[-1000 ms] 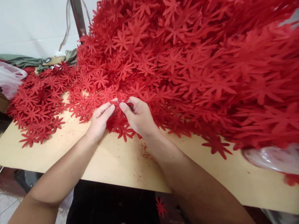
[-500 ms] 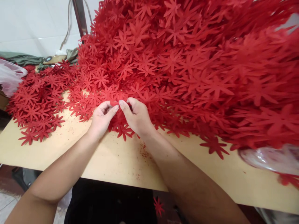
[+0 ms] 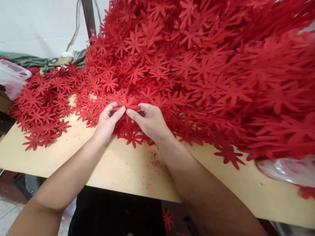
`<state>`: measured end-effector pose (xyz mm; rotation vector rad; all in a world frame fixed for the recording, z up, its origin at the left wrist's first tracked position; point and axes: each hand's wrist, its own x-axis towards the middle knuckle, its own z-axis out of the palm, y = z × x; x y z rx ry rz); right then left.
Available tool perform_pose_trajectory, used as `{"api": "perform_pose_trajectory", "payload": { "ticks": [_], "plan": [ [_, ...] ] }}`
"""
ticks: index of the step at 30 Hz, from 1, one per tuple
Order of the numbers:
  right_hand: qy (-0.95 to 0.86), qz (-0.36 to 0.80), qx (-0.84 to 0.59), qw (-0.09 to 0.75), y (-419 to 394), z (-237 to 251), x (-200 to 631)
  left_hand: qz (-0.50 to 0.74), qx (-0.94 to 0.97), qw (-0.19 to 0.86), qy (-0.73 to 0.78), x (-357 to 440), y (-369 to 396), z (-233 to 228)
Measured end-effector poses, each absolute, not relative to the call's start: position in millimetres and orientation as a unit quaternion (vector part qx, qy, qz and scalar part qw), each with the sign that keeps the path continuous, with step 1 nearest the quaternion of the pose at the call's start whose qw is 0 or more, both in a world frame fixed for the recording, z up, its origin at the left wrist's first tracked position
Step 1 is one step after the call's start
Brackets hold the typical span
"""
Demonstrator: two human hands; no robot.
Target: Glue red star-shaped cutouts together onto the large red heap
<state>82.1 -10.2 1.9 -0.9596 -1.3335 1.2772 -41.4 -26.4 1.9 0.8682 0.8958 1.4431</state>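
A huge heap of red flower-shaped cutouts [image 3: 197, 65] covers most of the pale wooden table [image 3: 123, 170]. At the heap's near edge my left hand [image 3: 108, 121] and my right hand [image 3: 150, 121] meet. Together they pinch one red flower cutout [image 3: 128, 103] between thumbs and forefingers, holding it just above the pile. A flatter spread of the same cutouts [image 3: 41, 101] lies at the left of the table.
A clear plastic bag [image 3: 12, 80] sits at the far left, another clear bag [image 3: 287, 168] at the right under the heap. Green cloth [image 3: 27, 60] and a metal post [image 3: 89, 18] stand at the back. One cutout [image 3: 167, 219] lies on the floor.
Both hands have lifted slightly and now hold a single flower cutout spread open between their fingertips; earlier the fingers were down in the pile.
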Motion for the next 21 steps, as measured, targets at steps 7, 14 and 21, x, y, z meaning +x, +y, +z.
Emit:
{"api": "perform_pose_trajectory", "payload": {
  "ticks": [7, 14, 21],
  "plan": [
    [-0.576, 0.539, -0.365, 0.494, -11, -2, 79, 0.622, 0.342, 0.595, 0.377, -45, -23, 2],
    [-0.545, 0.59, -0.35, 0.482, -8, -1, 84, 0.624, 0.266, 0.608, 0.412, -51, -18, 4],
    [-0.48, 0.602, -0.347, 0.536, -5, -3, 85, 0.638, 0.215, 0.606, 0.423, -54, -16, 10]
  ]
}}
